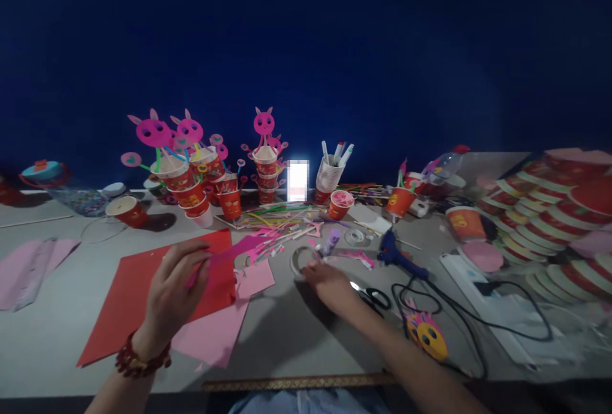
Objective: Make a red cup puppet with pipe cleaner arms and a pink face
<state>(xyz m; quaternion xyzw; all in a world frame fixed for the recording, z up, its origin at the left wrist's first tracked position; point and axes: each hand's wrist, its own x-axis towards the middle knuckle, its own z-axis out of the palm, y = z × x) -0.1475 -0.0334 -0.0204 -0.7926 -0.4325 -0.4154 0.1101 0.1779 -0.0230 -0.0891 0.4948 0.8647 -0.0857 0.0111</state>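
My left hand point(174, 283), with a beaded bracelet on the wrist, is raised over the red paper sheet point(127, 293). Its thumb and fingers pinch a magenta paper strip point(234, 251), which stretches rightward toward a pile of cut scraps. My right hand point(327, 281) grips a roll of tape point(295, 263) by its near right side, just above the table. Pink paper point(215, 337) lies partly under the red sheet. Close to the right hand are a purple glue stick point(331, 242), a smaller tape roll point(354, 236) and black-handled scissors point(377, 298).
Decorated stacked cups point(179, 181) stand along the back left, beside a cup of markers point(329, 175). On the right lie a blue glue gun point(399, 258) with its looping cord, a white power strip point(492, 312) and tall cup stacks point(549, 210). A ruler point(296, 382) lines the front edge.
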